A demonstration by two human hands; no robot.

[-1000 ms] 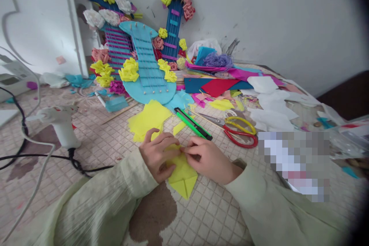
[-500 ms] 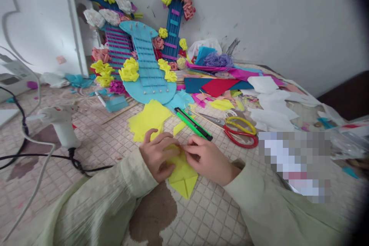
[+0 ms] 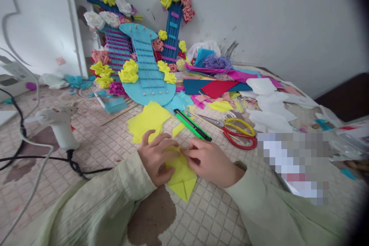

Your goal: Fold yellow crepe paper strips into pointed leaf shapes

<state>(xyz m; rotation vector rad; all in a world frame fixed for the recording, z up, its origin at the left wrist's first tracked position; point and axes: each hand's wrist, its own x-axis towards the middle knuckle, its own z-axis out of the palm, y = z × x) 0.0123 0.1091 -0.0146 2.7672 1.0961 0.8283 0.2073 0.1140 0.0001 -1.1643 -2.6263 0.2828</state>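
folded yellow paper (image 3: 182, 173) between hands, long axis near-to-far. left hand (image 3: 157, 157) spread over its left side; right hand (image 3: 211, 162) pinching far edge.

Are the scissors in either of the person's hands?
No, the scissors lie on the table apart from both hands, while the left hand and right hand touch the folded yellow paper.
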